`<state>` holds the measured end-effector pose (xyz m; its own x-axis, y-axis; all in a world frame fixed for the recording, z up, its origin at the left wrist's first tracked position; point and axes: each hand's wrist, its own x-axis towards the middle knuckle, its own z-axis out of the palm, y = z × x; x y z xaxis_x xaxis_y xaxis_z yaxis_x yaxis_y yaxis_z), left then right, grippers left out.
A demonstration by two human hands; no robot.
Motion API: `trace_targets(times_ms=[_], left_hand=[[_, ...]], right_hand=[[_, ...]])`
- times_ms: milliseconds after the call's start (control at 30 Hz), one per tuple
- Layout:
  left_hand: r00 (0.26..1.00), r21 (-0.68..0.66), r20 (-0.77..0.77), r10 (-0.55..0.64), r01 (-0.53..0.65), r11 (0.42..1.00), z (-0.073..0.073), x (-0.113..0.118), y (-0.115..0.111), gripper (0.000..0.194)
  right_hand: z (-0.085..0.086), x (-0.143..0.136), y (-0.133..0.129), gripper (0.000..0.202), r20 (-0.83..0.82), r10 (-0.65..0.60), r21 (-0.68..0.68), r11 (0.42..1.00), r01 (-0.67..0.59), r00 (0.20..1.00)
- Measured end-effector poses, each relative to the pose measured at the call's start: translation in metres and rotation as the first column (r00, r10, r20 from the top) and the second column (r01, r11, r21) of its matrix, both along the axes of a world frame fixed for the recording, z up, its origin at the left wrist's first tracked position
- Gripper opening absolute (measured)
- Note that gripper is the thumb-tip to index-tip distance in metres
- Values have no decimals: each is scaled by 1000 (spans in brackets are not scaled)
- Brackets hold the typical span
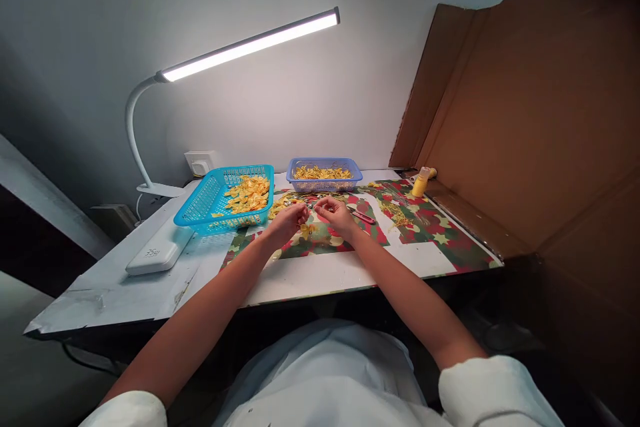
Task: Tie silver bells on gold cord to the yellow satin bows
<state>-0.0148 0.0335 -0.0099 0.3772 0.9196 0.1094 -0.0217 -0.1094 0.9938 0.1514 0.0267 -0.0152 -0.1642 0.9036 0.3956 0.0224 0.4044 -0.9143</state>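
Both hands meet over the patterned mat in the middle of the table. My left hand (290, 221) is closed in a pinch, and a small yellow-gold flower-like piece (308, 229) shows just below its fingertips. Close beside it, my right hand (336, 215) also pinches with its fingertips, on something too small to name. Behind the hands lies a pile of golden pieces (280, 205). To the right of my right hand, a pink-handled tool (363, 217) rests on the mat.
A turquoise basket (200, 213) with yellow-gold pieces stands left; a purple basket (325, 185) with gold pieces stands behind. Gold chain-like strands (397, 215) and a yellow bottle (421, 183) lie right. A white power bank (157, 253), a lamp (250, 47) and cardboard (540, 113) surround the table.
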Motion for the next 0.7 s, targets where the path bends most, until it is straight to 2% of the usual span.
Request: trace_targets(times_ms=[167,267,367,500,600,700], left_hand=[[992,-22,56,114,-113,993,-9,-3,4,44],[993,-1,11,119,-119,993,-11,-2,0,47],[994,61,-45,103,-100,993,-11,1,-6,39],[991,122,-101,88,-76,990,-12,2,-9,34],[991,149,-110,82,-65,987,-12,1,-8,39],[989,162,-138,58,-35,986,-11,1,-10,41]], right_hand=[[-4,-1,1,22,92,17,153,988,-31,996],[-4,-1,1,21,120,-4,183,983,-18,993],[-5,-1,2,21,121,-45,172,985,24,992],[-7,-1,5,21,86,-33,66,997,27,996],[-3,2,3,22,34,98,-103,990,-94,995],[5,8,-4,23,50,207,-204,960,-193,977]])
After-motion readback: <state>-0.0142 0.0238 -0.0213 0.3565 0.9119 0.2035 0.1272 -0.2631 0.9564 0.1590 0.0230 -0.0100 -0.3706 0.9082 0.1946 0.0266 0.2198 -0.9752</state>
